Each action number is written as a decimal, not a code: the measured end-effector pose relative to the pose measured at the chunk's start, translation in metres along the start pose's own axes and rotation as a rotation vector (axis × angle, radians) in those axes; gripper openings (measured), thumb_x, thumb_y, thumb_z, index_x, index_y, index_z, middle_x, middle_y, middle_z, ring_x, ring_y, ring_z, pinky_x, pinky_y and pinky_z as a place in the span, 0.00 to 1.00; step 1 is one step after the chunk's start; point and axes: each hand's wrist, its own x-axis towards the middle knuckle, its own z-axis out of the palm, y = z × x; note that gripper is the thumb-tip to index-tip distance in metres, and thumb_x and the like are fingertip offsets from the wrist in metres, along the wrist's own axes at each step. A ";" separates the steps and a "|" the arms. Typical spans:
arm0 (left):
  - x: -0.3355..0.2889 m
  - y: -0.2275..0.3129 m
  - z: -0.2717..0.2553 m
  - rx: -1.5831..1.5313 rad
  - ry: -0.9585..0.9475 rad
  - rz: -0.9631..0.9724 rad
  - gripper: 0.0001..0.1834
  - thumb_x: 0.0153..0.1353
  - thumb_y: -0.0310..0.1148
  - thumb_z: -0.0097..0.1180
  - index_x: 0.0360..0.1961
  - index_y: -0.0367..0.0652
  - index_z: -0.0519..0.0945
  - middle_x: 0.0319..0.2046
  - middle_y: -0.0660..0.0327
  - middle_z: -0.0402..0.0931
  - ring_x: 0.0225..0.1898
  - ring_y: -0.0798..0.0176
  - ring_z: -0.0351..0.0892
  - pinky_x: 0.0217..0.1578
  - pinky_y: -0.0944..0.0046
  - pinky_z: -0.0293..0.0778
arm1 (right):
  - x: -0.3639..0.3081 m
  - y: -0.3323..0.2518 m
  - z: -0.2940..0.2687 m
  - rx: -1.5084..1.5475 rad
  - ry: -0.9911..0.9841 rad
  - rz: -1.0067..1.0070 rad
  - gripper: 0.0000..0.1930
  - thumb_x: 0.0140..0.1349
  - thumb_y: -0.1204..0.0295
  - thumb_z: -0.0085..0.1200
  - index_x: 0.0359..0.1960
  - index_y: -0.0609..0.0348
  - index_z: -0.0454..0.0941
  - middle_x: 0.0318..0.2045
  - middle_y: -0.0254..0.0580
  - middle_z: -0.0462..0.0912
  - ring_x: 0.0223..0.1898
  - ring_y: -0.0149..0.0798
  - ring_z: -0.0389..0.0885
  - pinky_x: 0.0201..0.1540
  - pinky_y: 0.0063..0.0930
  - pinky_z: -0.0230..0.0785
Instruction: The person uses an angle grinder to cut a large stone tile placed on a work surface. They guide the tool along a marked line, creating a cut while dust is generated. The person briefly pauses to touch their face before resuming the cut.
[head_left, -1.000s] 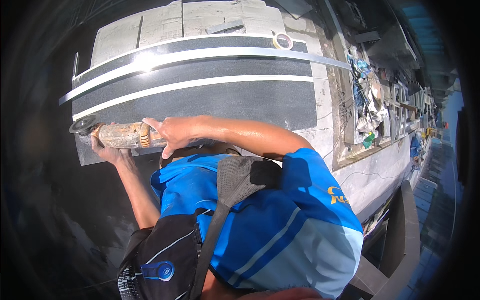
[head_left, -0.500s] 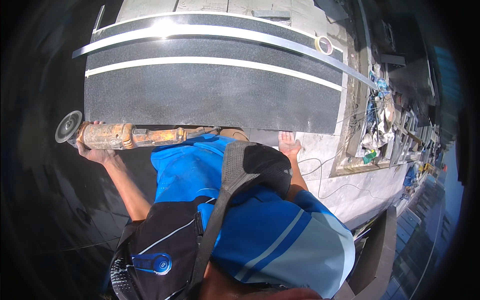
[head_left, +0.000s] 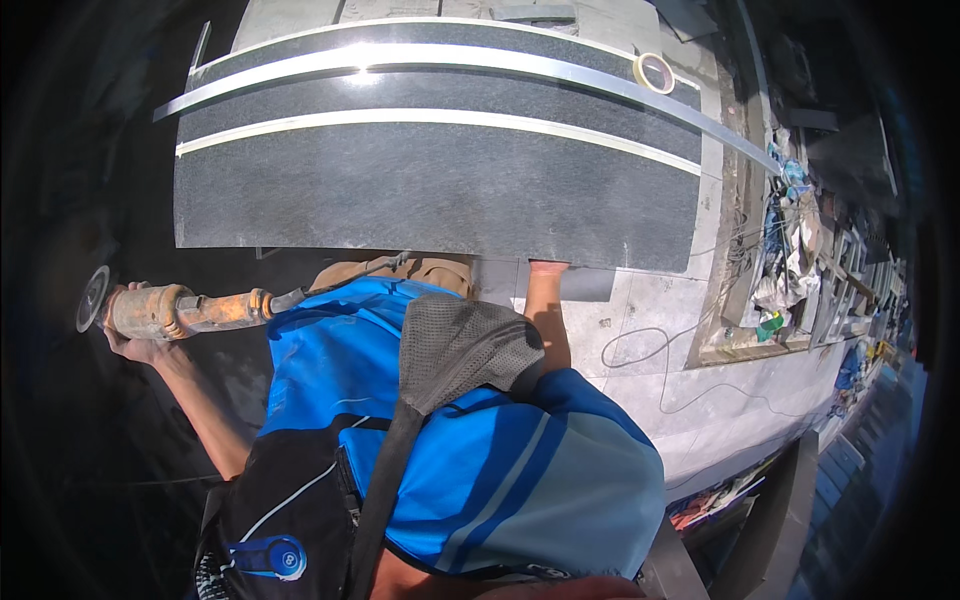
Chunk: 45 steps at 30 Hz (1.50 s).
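At the left, my left hand [head_left: 140, 347] is closed around the front of a worn orange angle grinder [head_left: 150, 312], its grey disc [head_left: 93, 299] pointing away to the left. The grinder's body lies level, apart from the near left corner of a dark grey stone slab [head_left: 430, 195]. My right hand [head_left: 548, 268] reaches below the slab's near edge, so its fingers are hidden; only the wrist and forearm show. Across the slab run pale tape strips [head_left: 440, 118] and a long shiny metal straightedge [head_left: 480, 58].
A tape roll [head_left: 640, 73] sits near the slab's far right corner. A thin cable [head_left: 668, 365] loops over pale floor tiles [head_left: 620, 345]. Bags and scraps [head_left: 790, 270] clutter the ground at the right. A dark metal beam [head_left: 775, 500] stands at the lower right.
My left hand has carried the grinder left and nearer to me, away from the slab's corner. My right hand has moved left and gone under the slab's near edge.
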 end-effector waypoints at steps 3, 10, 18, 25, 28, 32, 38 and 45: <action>-0.011 -0.006 0.006 -0.037 -0.028 0.002 0.39 0.58 0.56 0.55 0.57 0.30 0.75 0.49 0.39 0.78 0.52 0.40 0.78 0.54 0.42 0.76 | 0.005 0.000 0.013 0.004 -0.008 -0.010 0.34 0.75 0.45 0.34 0.71 0.55 0.66 0.71 0.47 0.68 0.74 0.52 0.61 0.77 0.53 0.44; -0.037 -0.028 0.001 -0.017 0.068 0.074 0.38 0.59 0.57 0.54 0.58 0.34 0.76 0.49 0.41 0.77 0.51 0.41 0.77 0.52 0.43 0.77 | -0.073 -0.015 0.010 0.173 -0.065 0.056 0.37 0.74 0.42 0.35 0.74 0.57 0.60 0.74 0.48 0.63 0.76 0.53 0.54 0.78 0.54 0.39; -0.034 -0.063 0.011 -0.126 0.038 0.165 0.36 0.63 0.57 0.54 0.57 0.35 0.76 0.46 0.42 0.78 0.48 0.43 0.78 0.50 0.46 0.79 | -0.088 0.002 -0.007 -0.338 -0.084 0.390 0.54 0.66 0.37 0.53 0.76 0.68 0.42 0.76 0.53 0.51 0.78 0.52 0.48 0.79 0.48 0.41; -0.020 -0.069 0.014 -0.132 0.137 0.250 0.35 0.65 0.55 0.51 0.56 0.31 0.76 0.45 0.43 0.79 0.46 0.45 0.79 0.50 0.48 0.78 | -0.092 -0.006 0.028 -0.558 0.064 0.693 0.61 0.63 0.36 0.55 0.73 0.79 0.33 0.77 0.62 0.39 0.77 0.56 0.42 0.78 0.54 0.37; -0.019 -0.069 0.018 -0.161 0.157 0.244 0.34 0.65 0.55 0.52 0.57 0.32 0.76 0.46 0.44 0.79 0.46 0.44 0.80 0.50 0.47 0.79 | -0.092 -0.015 0.020 -0.589 0.101 0.707 0.60 0.63 0.35 0.53 0.72 0.79 0.37 0.75 0.62 0.43 0.76 0.56 0.45 0.77 0.54 0.40; -0.018 -0.069 0.004 -0.128 0.174 0.230 0.34 0.66 0.56 0.52 0.58 0.34 0.76 0.47 0.44 0.81 0.46 0.44 0.83 0.49 0.46 0.81 | -0.098 -0.029 0.004 -0.600 0.146 0.715 0.58 0.64 0.34 0.51 0.71 0.78 0.41 0.73 0.63 0.48 0.73 0.57 0.50 0.75 0.54 0.44; -0.006 -0.071 0.002 -0.106 0.168 0.189 0.34 0.67 0.55 0.51 0.58 0.33 0.75 0.47 0.45 0.81 0.47 0.47 0.84 0.49 0.47 0.81 | -0.103 -0.031 -0.009 -0.590 0.178 0.728 0.56 0.64 0.31 0.48 0.70 0.78 0.48 0.71 0.63 0.55 0.70 0.57 0.58 0.73 0.53 0.50; -0.007 -0.076 0.011 -0.159 0.069 0.148 0.35 0.66 0.57 0.51 0.57 0.33 0.75 0.45 0.45 0.80 0.47 0.46 0.80 0.49 0.48 0.80 | -0.087 -0.020 -0.015 -0.595 0.078 0.777 0.55 0.64 0.29 0.44 0.68 0.78 0.56 0.67 0.64 0.64 0.66 0.58 0.67 0.70 0.52 0.58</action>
